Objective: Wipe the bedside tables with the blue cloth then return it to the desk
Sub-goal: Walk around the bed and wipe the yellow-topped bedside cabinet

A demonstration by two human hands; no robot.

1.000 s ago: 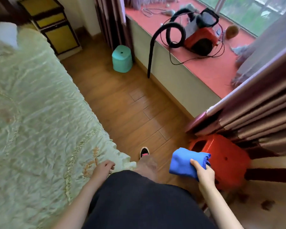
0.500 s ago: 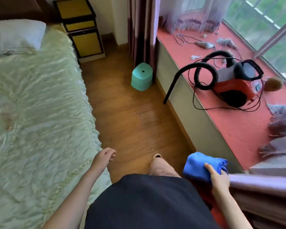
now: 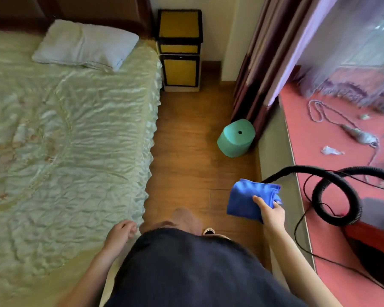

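My right hand (image 3: 272, 214) grips the folded blue cloth (image 3: 246, 199) by its near right corner, thumb laid on top and the fingers hidden beneath it. The cloth hangs above the wooden floor. My left hand (image 3: 120, 232) holds nothing, fingers loosely curled, just beside the edge of the green bedspread (image 3: 64, 129). Well ahead of the grip and a little left stands the yellow bedside table (image 3: 179, 49), by the wall. A green stool (image 3: 236, 138) sits nearer ahead. Just right of the cloth is a black hose (image 3: 317, 196) on the red ledge (image 3: 341, 251).
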